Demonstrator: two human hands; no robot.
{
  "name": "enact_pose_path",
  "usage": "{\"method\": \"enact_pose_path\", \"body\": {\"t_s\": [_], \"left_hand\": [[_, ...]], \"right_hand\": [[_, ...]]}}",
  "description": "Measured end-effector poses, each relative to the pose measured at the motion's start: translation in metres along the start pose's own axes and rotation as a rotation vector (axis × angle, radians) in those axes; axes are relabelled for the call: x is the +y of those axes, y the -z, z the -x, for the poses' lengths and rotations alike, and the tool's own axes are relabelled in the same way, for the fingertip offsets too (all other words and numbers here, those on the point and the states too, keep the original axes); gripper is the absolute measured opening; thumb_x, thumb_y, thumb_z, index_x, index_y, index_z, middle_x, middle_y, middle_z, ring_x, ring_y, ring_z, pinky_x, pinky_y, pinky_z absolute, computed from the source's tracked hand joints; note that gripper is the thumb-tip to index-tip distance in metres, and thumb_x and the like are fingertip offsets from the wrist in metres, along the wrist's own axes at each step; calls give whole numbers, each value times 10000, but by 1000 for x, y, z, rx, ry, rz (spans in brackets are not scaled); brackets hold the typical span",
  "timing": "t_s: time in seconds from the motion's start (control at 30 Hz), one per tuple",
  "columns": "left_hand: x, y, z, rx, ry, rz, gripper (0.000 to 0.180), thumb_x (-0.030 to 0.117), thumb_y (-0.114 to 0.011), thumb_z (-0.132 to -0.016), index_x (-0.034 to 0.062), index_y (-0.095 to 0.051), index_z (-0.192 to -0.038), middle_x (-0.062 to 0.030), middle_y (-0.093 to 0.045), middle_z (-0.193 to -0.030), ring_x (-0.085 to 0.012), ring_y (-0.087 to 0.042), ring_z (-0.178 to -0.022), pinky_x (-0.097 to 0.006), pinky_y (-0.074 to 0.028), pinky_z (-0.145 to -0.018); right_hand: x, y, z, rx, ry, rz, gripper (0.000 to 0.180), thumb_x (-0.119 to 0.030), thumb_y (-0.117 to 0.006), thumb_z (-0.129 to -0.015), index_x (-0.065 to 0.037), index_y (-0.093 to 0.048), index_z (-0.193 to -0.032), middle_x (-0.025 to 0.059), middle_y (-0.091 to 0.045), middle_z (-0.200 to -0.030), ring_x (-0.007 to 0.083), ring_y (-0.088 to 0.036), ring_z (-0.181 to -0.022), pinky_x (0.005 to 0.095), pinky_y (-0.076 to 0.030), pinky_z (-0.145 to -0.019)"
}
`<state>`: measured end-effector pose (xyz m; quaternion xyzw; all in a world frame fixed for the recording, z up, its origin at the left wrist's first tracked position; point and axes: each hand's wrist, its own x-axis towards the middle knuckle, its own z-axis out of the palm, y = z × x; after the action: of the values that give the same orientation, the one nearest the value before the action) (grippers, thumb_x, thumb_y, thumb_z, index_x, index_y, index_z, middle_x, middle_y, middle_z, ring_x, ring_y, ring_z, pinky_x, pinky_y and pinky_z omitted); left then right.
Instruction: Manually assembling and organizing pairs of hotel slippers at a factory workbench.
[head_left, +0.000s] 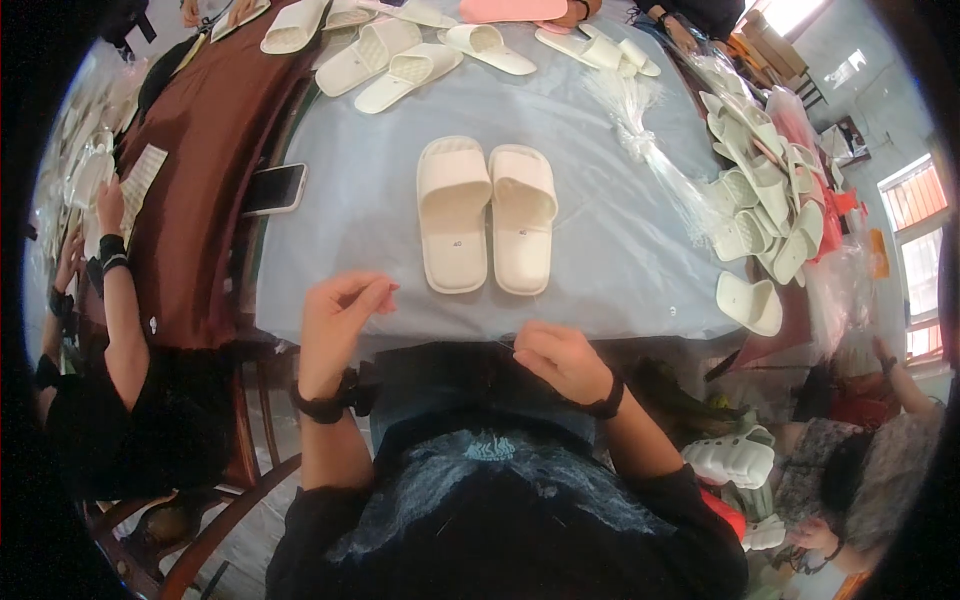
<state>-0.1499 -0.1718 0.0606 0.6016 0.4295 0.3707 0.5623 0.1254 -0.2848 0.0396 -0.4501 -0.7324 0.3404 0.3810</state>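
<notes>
Indoor workroom, pale wall and bright window off to the right. Bench fills the middle, wrapped in grey-blue sheeting. Along its left runs a second, brown-covered bench, a co-worker seated beyond it with hands on pale material. Right of the grey bench: a loose heap of cream slippers among clear plastic. At the far side, a row of more cream slippers, scattered at angles; a pink flat piece lies behind them, touched by another person's hand. Bundle of clear thin strands between that row and the heap.

Centre of the bench: pair of cream slippers, side by side, sole down, straps away from the wearer of the camera, heels toward them. Neither hand touches the pair.

Left hand near the left slipper's heel, raised, fingers bent toward the thumb. Right hand at the bench's near edge, below the pair, fingers curled inward. Cannot tell whether either grasps anything. Phone, dark screen up, at the bench's left edge.
</notes>
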Motion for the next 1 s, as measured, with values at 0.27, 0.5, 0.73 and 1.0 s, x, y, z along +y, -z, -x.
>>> {"method": "enact_pose_path", "body": {"t_s": [0.27, 0.5, 0.73, 1.0], "left_hand": [[-3, -30, -39, 128, -91, -10, 220, 106, -613, -917, 34, -618, -1125, -31, -659, -805, -82, -587, -767, -224, -455, -691], [-4, -57, -58, 122, -241, -184, 429, 59, -581, -915, 71, -496, -1335, -78, -657, -990, -131, -613, -854, -270, -486, -714], [-17, -36, -46, 350, -211, -388, 269, 46, -603, -895, 24, -637, -1161, -78, -671, -943, -130, -612, -835, -269, -481, -705], [-21, -24, -32, 327, -186, -354, 187, 65, -622, -896, 1, -677, -1063, -51, -682, -855, -92, -578, -747, -245, -469, -669]], "right_hand": [[9, 7, -6, 40, -86, 9, 145, -111, -561, -944, 6, -515, -872, 159, -488, -783, 338, -508, -711, 365, -435, -649], [9, 8, -11, 202, -202, 55, 145, -100, -557, -940, 19, -515, -869, 175, -489, -785, 341, -501, -705, 369, -432, -654], [19, 14, -22, 296, -271, 54, 171, -125, -562, -946, 30, -535, -878, 184, -513, -761, 323, -503, -679, 358, -427, -638], [30, 18, -21, 341, -340, 17, 162, -114, -560, -941, 35, -566, -879, 155, -533, -750, 256, -512, -654, 328, -430, -631]]}}
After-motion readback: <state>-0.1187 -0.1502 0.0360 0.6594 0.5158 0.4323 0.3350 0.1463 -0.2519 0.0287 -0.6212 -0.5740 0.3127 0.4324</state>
